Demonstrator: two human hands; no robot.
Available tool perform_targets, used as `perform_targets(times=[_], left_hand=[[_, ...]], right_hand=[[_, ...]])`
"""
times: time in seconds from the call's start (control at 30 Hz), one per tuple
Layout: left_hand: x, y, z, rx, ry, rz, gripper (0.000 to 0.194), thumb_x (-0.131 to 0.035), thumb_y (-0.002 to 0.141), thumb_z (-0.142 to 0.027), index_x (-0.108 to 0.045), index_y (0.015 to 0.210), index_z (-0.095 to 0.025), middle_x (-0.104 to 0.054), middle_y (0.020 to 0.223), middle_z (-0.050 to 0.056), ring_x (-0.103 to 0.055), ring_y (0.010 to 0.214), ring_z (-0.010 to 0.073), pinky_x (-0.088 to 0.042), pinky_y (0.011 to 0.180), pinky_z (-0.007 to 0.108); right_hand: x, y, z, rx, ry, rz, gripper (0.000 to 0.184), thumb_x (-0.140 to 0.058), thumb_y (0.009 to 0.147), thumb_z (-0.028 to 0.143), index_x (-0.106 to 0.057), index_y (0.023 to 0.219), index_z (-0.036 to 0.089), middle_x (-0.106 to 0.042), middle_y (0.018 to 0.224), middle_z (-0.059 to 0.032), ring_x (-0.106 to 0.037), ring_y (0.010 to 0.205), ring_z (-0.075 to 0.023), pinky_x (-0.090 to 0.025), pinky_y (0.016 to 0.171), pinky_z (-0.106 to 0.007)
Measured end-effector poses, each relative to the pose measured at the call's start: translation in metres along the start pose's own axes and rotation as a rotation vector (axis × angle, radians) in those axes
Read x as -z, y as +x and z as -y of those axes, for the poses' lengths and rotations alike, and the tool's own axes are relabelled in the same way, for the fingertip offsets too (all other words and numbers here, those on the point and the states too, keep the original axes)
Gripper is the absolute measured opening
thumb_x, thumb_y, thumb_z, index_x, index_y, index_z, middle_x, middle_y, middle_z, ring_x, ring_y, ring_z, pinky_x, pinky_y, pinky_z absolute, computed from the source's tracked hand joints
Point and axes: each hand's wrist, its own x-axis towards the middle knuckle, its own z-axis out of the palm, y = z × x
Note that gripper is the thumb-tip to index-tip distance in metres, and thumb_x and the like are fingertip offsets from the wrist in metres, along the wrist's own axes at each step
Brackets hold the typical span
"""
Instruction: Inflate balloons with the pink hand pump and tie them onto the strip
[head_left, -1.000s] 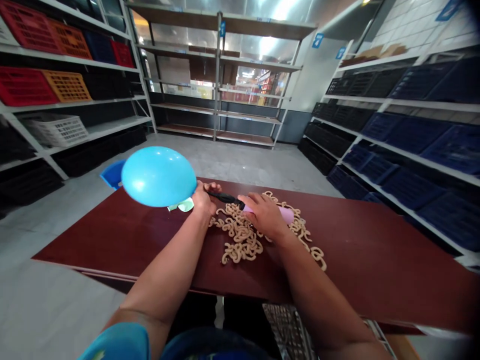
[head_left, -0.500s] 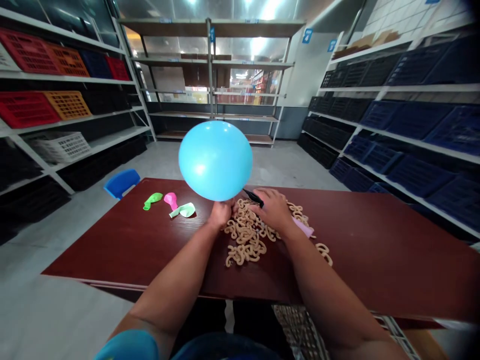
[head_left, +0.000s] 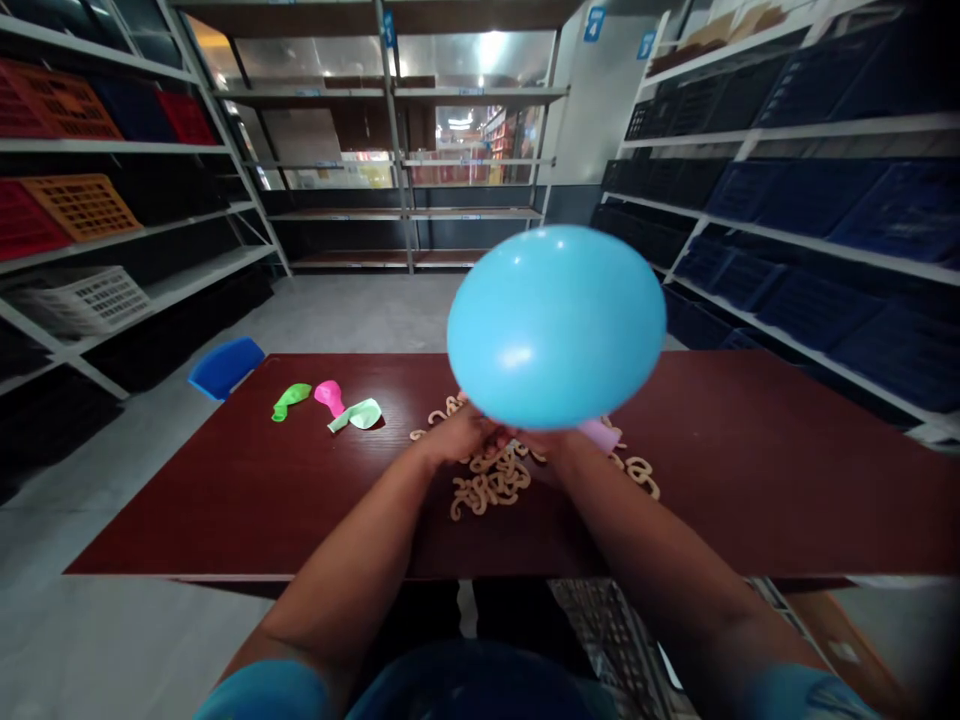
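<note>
A large blown-up blue balloon [head_left: 556, 325] rises over my hands, above the far half of the table. My left hand [head_left: 466, 436] is closed at its lower side, fingers curled at the balloon's hidden neck. Of my right hand [head_left: 549, 440] only the wrist side shows; its fingers are behind the balloon. Tan curled, worm-like pieces [head_left: 491, 487] lie in a loose heap under and around both hands. A pink flat piece [head_left: 600, 434] lies by my right wrist, partly covered by the balloon.
Green [head_left: 290, 400], pink [head_left: 330, 396] and pale green [head_left: 358, 414] limp balloons lie on the left of the dark red table [head_left: 225, 500]. A blue chair [head_left: 225, 368] stands beyond the left edge. Shelves with crates [head_left: 82, 300] line both sides.
The blue balloon has swung right and nearer, covering my right hand's fingers. The black tool that was at my right hand is out of sight. My left hand has shifted right.
</note>
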Motion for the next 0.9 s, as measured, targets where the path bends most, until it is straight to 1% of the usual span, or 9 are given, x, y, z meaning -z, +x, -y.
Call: perform_targets(times=[0.07,0.13,0.2,0.3,0.5,0.67,0.73,0.83,0.9], left_hand=[[-0.005,-0.003,-0.009,0.113,0.132,0.219,0.008,-0.060,0.072,-0.013,-0.056,0.065,-0.015,-0.051,0.052,0.002,-0.045,0.043,0.0109,-0.030,0.040,0.021],[-0.009,-0.005,-0.016,0.125,0.188,0.338,0.006,-0.061,0.074,-0.018,-0.058,0.071,-0.014,-0.051,0.056,0.001,-0.043,0.043,0.0084,-0.027,0.040,0.020],[-0.011,-0.006,-0.018,0.071,0.160,0.336,0.008,-0.062,0.074,-0.021,-0.059,0.074,-0.013,-0.049,0.056,0.000,-0.041,0.043,0.0070,-0.026,0.041,0.019],[-0.012,-0.005,-0.017,-0.002,0.122,0.314,0.013,-0.060,0.076,-0.024,-0.058,0.071,-0.013,-0.047,0.054,-0.001,-0.040,0.044,0.0069,-0.028,0.043,0.020],[-0.015,-0.005,-0.014,0.005,0.020,0.280,0.020,-0.057,0.079,-0.026,-0.055,0.064,-0.013,-0.043,0.052,0.000,-0.040,0.045,0.0077,-0.030,0.043,0.020],[-0.007,-0.001,-0.023,0.180,-0.118,0.226,0.014,-0.057,0.078,-0.017,-0.052,0.066,-0.012,-0.039,0.051,-0.001,-0.036,0.041,0.0053,-0.019,0.036,0.017],[0.000,0.002,-0.032,0.204,-0.299,0.110,0.017,-0.054,0.080,-0.015,-0.047,0.064,-0.014,-0.034,0.051,-0.003,-0.032,0.039,0.0043,-0.018,0.034,0.016],[0.010,0.004,-0.045,0.016,-0.579,-0.061,0.019,-0.047,0.084,-0.014,-0.045,0.065,-0.016,-0.034,0.052,-0.002,-0.033,0.040,0.0049,-0.023,0.035,0.016],[0.015,0.006,-0.051,-0.099,-0.666,-0.090,0.017,-0.044,0.085,-0.014,-0.048,0.069,-0.017,-0.036,0.055,-0.002,-0.036,0.043,0.0055,-0.026,0.037,0.017]], right_hand=[[-0.002,0.003,0.000,-0.089,0.368,0.193,0.034,-0.039,0.087,0.028,-0.062,0.068,0.013,-0.059,0.050,0.0057,-0.049,0.038,-0.0045,-0.048,0.044,-0.016],[-0.003,0.004,0.000,-0.406,1.019,0.425,0.032,-0.039,0.087,0.038,-0.061,0.079,0.016,-0.061,0.059,0.0032,-0.053,0.043,-0.0061,-0.051,0.048,-0.021],[-0.003,0.005,-0.001,-0.685,1.466,0.508,0.033,-0.048,0.080,0.049,-0.058,0.081,0.018,-0.061,0.066,0.0021,-0.056,0.048,-0.0082,-0.053,0.052,-0.026],[-0.002,0.006,-0.001,-0.898,1.722,0.532,0.036,-0.062,0.067,0.053,-0.054,0.071,0.018,-0.060,0.070,0.0025,-0.055,0.050,-0.0087,-0.054,0.054,-0.029],[-0.002,0.007,0.000,-0.934,1.761,0.458,0.032,-0.065,0.066,0.046,-0.051,0.062,0.018,-0.060,0.099,-0.0012,-0.053,0.062,-0.0084,-0.052,0.058,-0.028],[-0.003,0.007,0.005,-0.854,1.734,0.458,0.029,-0.066,0.066,0.037,-0.057,0.089,0.021,-0.061,0.092,0.0012,-0.057,0.073,-0.0115,-0.050,0.071,-0.032],[-0.003,0.006,0.005,-0.773,1.596,0.457,0.035,-0.067,0.066,0.033,-0.058,0.097,0.021,-0.062,0.092,0.0010,-0.057,0.084,-0.0133,-0.047,0.081,-0.033],[-0.005,0.003,0.002,-0.676,1.181,0.438,0.028,-0.064,0.069,0.032,-0.060,0.094,0.020,-0.061,0.090,-0.0010,-0.056,0.084,-0.0134,-0.045,0.080,-0.031],[-0.008,-0.001,0.000,-0.552,0.862,0.474,0.018,-0.060,0.072,0.032,-0.062,0.084,0.018,-0.059,0.084,-0.0018,-0.054,0.077,-0.0121,-0.044,0.075,-0.029]])
